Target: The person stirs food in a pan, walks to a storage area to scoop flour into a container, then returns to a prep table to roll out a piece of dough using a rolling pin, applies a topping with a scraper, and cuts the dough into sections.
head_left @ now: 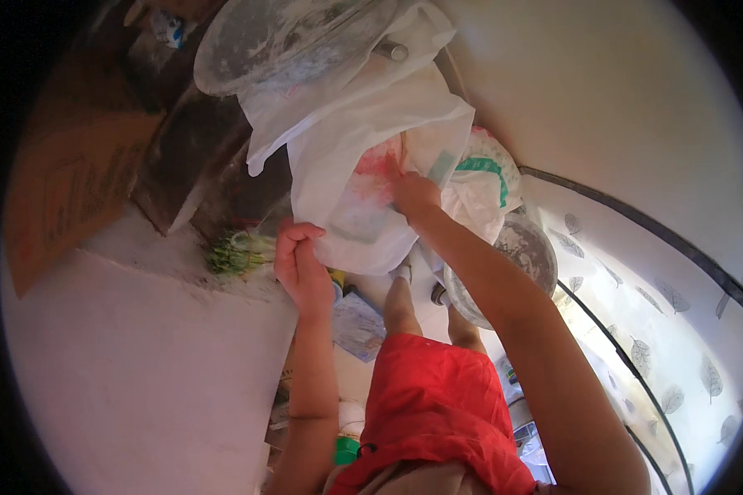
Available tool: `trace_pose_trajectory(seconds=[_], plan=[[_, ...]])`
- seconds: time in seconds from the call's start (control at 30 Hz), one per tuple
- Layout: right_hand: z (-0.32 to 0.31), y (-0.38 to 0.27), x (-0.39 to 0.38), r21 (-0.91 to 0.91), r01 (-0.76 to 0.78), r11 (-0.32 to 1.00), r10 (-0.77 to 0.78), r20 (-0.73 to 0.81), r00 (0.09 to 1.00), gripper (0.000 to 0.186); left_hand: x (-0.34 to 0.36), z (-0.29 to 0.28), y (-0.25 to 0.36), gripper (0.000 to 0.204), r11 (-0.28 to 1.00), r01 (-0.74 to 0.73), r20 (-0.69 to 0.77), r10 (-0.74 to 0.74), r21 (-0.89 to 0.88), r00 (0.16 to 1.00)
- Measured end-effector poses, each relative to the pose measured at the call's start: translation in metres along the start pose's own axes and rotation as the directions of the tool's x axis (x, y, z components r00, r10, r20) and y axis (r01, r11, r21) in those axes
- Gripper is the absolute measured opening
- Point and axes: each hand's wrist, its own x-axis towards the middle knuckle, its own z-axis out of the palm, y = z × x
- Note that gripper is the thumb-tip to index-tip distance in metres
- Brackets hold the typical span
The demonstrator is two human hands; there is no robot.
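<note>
1. Centrally placed, the white plastic bag (326,177) lies between the two hands, its mouth gaping toward the wearer; what bears its weight cannot be told.
2. Left hand (304,268): at the bag's near left edge, the fingers are curled and appear to pinch the thin film against the thumb, keeping the mouth wide.
3. Right hand (417,198): reaching into the mouth, beside a pinkish-red patch (376,172) within. Its fingertips are too blurred and covered to tell whether they grip anything.
4. Stage of the work, as judged: the bag is opened and the reach inside is made. Nothing is seen lifted clear, so the handling of the contents seems unfinished, and the left hand's hold not yet released.
5. Nearby, beyond the bag: a large round vessel (256,49) dusted with white powder, and a small metal cylinder (396,51) near it.
6. To the right: a second white bag with a green band (487,175), just above a powder-streaked basin (535,247). Neither is touched by the fingers.
7. To the left: a bundle of leafy greens (238,252) on the pale surface (149,355), near the left hand and apparently not in use.
</note>
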Motion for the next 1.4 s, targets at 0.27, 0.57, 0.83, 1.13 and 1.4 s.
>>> trace_pose_trajectory(seconds=[0.27, 0.57, 0.83, 1.13, 1.4], plan=[[-0.014, 0.016, -0.006, -0.15, 0.381, 0.912, -0.358, 0.162, 0.92, 0.049, -0.004, 0.006, 0.002, 0.017, 0.994, 0.021, 0.043, -0.016, -0.11, 0.999], [-0.032, 0.03, -0.026, 0.832, -0.301, 0.467, -0.366, 0.491, 0.791, 0.069, -0.01, 0.017, -0.005, 0.009, 0.999, 0.032, 0.113, -0.036, 0.032, 0.993], [-0.002, 0.035, -0.054, 0.878, -0.477, -0.037, -0.483, 0.402, 0.778, 0.061, -0.007, 0.019, -0.006, 0.013, 0.99, -0.039, 0.036, 0.034, 0.138, 0.999], [-0.022, 0.088, -0.094, 0.919, -0.39, -0.059, -0.419, 0.332, 0.845, 0.032, -0.016, 0.049, 0.0, 0.019, 0.958, -0.069, 0.268, -0.008, 0.277, 0.963], [-0.016, 0.117, -0.159, 0.903, -0.389, -0.181, -0.417, 0.287, 0.862, 0.025, -0.037, 0.042, 0.008, 0.028, 0.859, -0.221, 0.366, 0.042, 0.462, 0.93]])
